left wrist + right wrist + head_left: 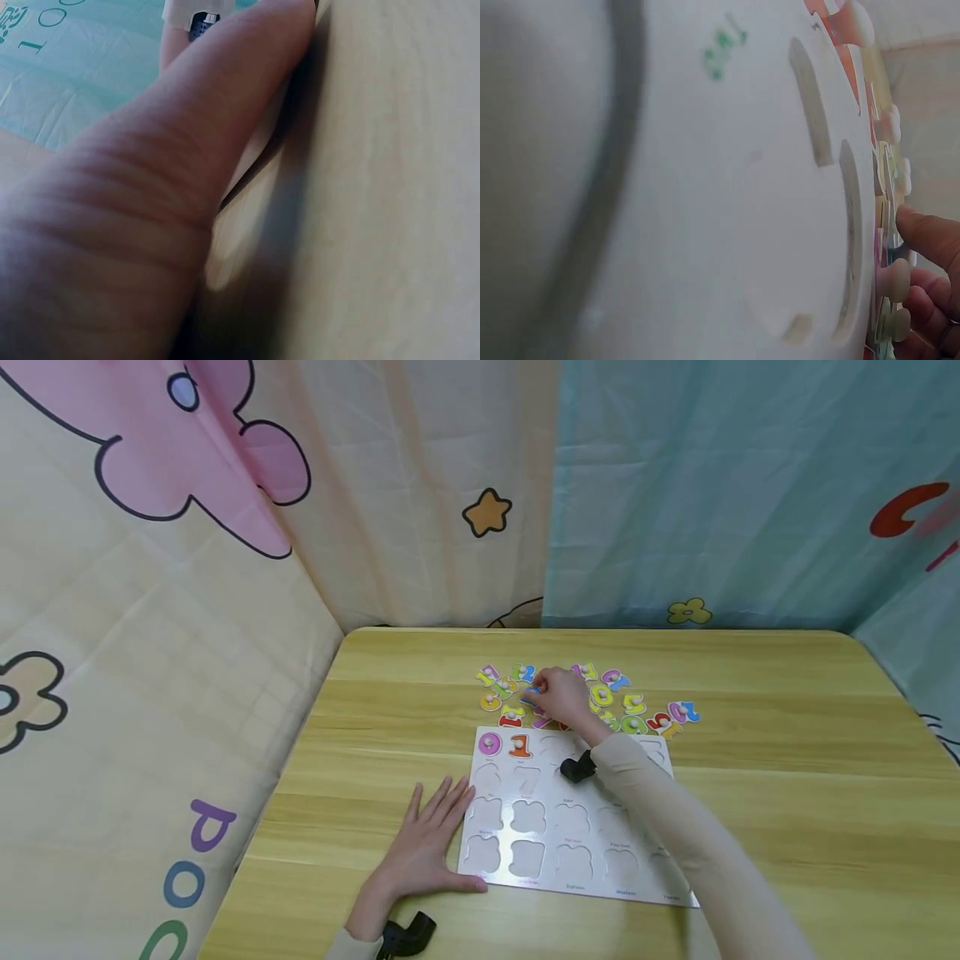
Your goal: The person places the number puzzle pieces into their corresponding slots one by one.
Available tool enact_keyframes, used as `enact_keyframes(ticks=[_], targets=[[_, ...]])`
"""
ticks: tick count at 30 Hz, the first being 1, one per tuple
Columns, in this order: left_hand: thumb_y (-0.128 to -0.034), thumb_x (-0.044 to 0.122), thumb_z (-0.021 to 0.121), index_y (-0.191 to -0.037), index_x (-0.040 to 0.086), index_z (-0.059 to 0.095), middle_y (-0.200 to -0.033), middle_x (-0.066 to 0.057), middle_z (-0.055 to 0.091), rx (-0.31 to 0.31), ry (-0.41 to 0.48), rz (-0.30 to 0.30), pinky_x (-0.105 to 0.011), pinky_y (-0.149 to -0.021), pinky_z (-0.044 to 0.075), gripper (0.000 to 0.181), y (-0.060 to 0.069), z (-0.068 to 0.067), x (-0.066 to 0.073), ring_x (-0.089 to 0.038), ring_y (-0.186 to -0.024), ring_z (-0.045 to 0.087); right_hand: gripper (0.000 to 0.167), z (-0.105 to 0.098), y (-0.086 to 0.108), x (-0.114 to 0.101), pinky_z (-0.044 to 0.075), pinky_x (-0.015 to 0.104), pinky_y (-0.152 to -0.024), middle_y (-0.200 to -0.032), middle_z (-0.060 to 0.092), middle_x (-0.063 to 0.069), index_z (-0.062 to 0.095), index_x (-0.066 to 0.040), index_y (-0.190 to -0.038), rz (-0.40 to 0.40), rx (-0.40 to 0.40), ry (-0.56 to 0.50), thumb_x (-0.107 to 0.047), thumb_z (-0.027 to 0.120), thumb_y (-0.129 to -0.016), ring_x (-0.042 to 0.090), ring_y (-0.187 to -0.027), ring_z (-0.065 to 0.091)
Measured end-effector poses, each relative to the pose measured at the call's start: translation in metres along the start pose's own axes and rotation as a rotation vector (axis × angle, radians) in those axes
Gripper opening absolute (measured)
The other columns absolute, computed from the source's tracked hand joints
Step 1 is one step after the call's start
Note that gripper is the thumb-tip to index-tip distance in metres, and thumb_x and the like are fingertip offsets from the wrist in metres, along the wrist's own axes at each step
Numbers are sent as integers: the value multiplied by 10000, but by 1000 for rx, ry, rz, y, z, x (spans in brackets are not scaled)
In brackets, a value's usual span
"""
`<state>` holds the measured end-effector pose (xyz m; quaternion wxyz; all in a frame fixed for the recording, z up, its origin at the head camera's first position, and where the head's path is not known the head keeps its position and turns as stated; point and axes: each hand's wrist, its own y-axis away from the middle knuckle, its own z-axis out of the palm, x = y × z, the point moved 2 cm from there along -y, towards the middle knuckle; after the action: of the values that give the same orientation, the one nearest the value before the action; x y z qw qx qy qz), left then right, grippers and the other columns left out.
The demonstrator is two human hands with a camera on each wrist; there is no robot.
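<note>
Your board (549, 793) lies flat on the table (810, 777), white, with rows of shallow slots. A pink 0 (490, 743) and an orange 1 (520, 746) sit side by side in its top row, at the far left corner; the row below and the two nearer rows show bare slots where your arm does not cover them.

Just past the far edge, the loose pieces (633, 703) lie in a colourful cluster, some overlapping, with small knobs on top. Your right hand (561, 693) reaches over the board into them, fingers bent and thumb close to them, pinching a blue piece (532, 691).

Your left hand (429, 850) is spread wide and grips nothing: its fingertips touch the board's left edge and its thumb rests at the near left corner. A black camera (408, 935) sits on that wrist.

Behind the table hang a cream curtain (420, 460) and a teal curtain (735, 485).
</note>
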<state>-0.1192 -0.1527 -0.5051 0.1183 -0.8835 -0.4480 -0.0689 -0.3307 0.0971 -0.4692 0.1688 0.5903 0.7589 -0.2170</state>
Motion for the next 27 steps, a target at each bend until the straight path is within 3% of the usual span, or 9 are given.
enact_keyframes(ticks=[12, 17, 27], targets=[[-645, 883, 473, -1526, 99, 172, -1581, -53, 112, -23, 2, -13, -580, -1100, -10, 1217, 0, -3, 1, -279, -1430, 74, 299, 2, 1, -1, 399, 354, -632, -657, 554, -16, 645, -115, -795, 23, 17, 82, -400, 728, -828, 176, -624, 522], [-650, 879, 475, -1526, 94, 164, -1580, -62, 108, -21, -3, -12, -585, -1099, -8, 1216, -1, -3, 1, -282, -1430, 70, 316, 3, 0, 0, 395, 338, -586, -645, 547, -10, 610, -114, -768, 7, 18, 96, -403, 721, -833, 177, -609, 519], [-643, 876, 490, -1525, 97, 175, -1581, -57, 105, -31, 11, -21, -573, -1101, -23, 1218, 1, -4, 2, -274, -1431, 60, 287, -7, 8, 0, 352, 313, -575, -634, 527, 1, 620, -88, -788, -21, 1, -42, -351, 717, -851, 164, -567, 487]])
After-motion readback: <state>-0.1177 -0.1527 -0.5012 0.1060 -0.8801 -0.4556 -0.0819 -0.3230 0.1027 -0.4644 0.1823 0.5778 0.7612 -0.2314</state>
